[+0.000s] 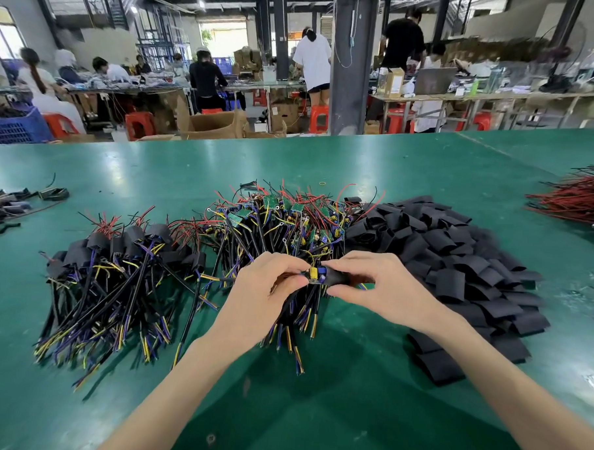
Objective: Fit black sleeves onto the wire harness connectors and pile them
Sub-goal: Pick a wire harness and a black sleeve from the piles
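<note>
- Green worktop (315, 406) carries three heaps, left to right like a work line.
- Loose black sleeves (457, 266) on the right, close to the picking side.
- Bare harnesses (289, 224) in the centre, under both grips.
- Sleeved harnesses (116, 268) piled left, apart from undone stock.
- Left grip (262, 291) pinches one harness behind its connector (315, 276) to steady it.
- Right grip (384, 290) pinches a sleeve (337, 279), its mouth at the connector, probably partly on.

A black sleeve (342, 278) touches the end of a blue-and-yellow connector (315, 276), between the sleeved pile (117, 254) and the loose sleeves (457, 262)
</note>
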The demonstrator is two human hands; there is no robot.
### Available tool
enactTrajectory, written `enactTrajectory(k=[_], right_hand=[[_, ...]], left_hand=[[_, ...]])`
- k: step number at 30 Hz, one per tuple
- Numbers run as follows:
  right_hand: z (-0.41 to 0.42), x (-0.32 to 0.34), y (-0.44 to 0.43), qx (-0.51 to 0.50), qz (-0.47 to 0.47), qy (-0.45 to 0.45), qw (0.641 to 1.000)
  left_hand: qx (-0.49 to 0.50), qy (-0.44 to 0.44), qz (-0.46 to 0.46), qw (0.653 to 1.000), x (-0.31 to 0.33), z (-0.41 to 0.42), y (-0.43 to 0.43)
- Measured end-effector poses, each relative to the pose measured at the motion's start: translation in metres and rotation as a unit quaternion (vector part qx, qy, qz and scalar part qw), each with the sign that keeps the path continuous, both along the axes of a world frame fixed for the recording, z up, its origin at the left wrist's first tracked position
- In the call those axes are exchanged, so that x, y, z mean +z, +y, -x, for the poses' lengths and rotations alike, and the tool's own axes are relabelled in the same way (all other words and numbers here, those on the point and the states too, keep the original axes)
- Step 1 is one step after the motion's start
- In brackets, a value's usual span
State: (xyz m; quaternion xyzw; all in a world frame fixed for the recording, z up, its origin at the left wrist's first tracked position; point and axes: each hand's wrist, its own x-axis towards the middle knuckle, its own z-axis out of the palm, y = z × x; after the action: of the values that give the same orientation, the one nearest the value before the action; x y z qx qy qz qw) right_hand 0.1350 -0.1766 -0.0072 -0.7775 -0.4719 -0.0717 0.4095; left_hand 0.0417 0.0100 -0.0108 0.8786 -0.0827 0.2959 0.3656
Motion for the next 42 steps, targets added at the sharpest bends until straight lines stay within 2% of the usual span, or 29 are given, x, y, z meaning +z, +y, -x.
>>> enactTrajectory(k=[2,10,16,21,25,30,32,36,42], right_hand=[[0.000,0.000,0.000,0.006,0.002,0.004,1.000],[0.009,-0.002,0.006,0.003,0.021,-0.115,0.993],[0.007,0.003,0.003,0.020,0.021,-0.069,0.997],[0.009,0.001,0.004,0.008,0.004,-0.073,0.997],[0.013,-0.005,0.008,-0.009,0.008,-0.149,0.989],[0.016,-0.015,0.013,-0.048,0.049,-0.273,0.960],[0.015,-0.016,0.014,-0.046,0.045,-0.265,0.962],[0.012,-0.013,0.012,-0.034,0.010,-0.189,0.981],[0.014,-0.014,0.013,-0.032,0.006,-0.172,0.985]], left_hand=[[-0.001,-0.003,-0.005,1.000,0.000,0.001,0.000],[0.002,0.004,-0.018,1.000,-0.005,-0.001,-0.002],[-0.026,0.016,0.030,0.999,-0.004,0.000,-0.003],[-0.023,0.024,0.050,0.998,-0.004,0.000,-0.005],[-0.025,0.014,0.065,0.997,-0.001,0.001,-0.005],[-0.035,0.041,0.108,0.993,-0.004,0.001,-0.006],[-0.042,0.050,0.113,0.991,-0.004,0.001,-0.007],[-0.046,0.057,0.094,0.993,-0.001,0.000,-0.005],[-0.028,0.057,0.101,0.993,0.001,0.002,-0.004]])
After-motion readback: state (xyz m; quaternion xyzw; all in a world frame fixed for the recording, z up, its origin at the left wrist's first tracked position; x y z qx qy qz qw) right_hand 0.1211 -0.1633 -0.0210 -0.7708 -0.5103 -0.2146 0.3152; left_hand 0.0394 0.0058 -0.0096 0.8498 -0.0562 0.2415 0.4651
